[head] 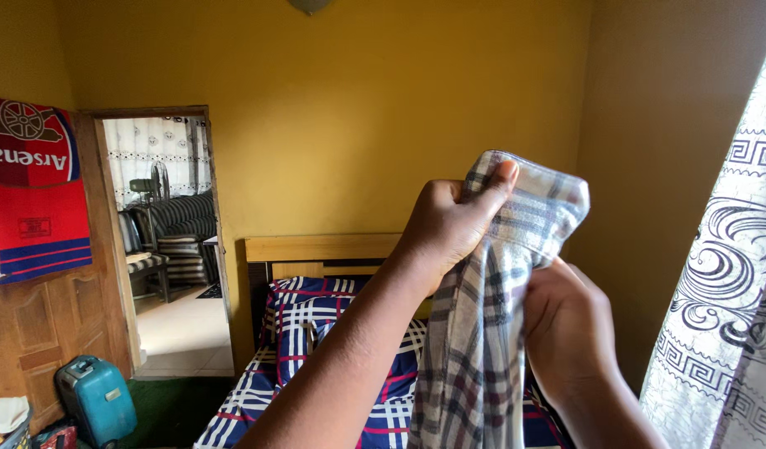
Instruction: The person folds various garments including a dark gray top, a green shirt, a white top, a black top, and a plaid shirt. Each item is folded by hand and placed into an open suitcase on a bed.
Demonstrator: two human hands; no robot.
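A beige plaid cloth with dark and red checks (482, 333) hangs in front of me, held up at chest height. My left hand (449, 229) pinches its top edge, thumb pressed on the fabric. Just below and to the right, my right hand (570, 324) grips the same cloth from behind, its fingers mostly hidden by the fabric. The cloth's lower part drops out of view at the bottom edge.
Below the hands is a bed (316, 249) with a wooden headboard, blue, white and red checked pillows (304, 320) and sheet. A patterned curtain (724, 316) hangs at the right. An open wooden door (42, 324) with a red banner (29, 191), and a teal suitcase (96, 399), stand at left.
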